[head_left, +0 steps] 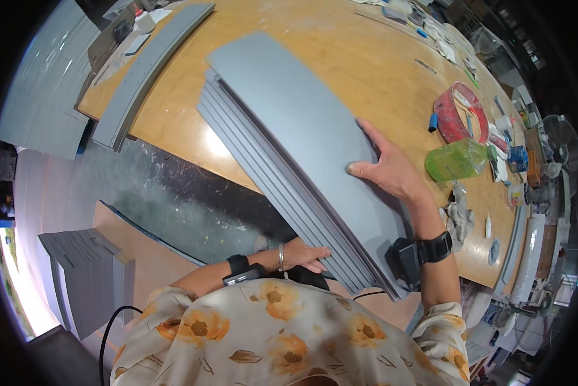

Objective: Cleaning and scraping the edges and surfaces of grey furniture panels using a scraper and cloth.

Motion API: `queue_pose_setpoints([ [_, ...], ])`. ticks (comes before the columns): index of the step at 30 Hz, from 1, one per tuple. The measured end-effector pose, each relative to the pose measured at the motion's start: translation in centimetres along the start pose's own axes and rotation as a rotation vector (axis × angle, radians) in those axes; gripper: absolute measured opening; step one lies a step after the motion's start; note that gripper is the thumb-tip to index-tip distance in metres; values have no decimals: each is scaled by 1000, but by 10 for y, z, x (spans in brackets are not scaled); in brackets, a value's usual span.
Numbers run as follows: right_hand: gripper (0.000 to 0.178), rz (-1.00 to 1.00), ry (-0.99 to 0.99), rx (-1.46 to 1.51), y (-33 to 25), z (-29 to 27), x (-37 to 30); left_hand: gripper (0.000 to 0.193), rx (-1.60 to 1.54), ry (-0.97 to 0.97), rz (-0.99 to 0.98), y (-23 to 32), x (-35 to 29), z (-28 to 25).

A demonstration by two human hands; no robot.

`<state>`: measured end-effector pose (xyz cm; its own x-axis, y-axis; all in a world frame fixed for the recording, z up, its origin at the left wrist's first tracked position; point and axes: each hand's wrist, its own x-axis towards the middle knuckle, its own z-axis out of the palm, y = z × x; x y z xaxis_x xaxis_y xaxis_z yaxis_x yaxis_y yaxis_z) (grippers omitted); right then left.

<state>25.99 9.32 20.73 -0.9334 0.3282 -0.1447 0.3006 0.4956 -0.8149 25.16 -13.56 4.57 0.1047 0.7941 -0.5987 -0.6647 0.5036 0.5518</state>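
Grey boards [289, 109], stacked from eleven to five o'clock, are held at three by the half-spread right hand [392, 164] and seemingly braced at six by the left hand [302, 254], whose finger closure cannot be told.

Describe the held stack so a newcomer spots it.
Find the table, then the grey stack slanting across its near edge. The right hand is on its broad face, the left hand at its layered side. Unlike the lower-left grey pile or the strip at upper left, it is held.
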Motion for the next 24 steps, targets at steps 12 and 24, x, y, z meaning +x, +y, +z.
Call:
queue_pose_setpoints([
  [12,103,119,-126,-20,-10,6,-2,50,683,-274,-183,22,-10,-42],
  [24,81,284,-387,210,44,-31,-46,60,359,591,693,227,-147,-245],
])
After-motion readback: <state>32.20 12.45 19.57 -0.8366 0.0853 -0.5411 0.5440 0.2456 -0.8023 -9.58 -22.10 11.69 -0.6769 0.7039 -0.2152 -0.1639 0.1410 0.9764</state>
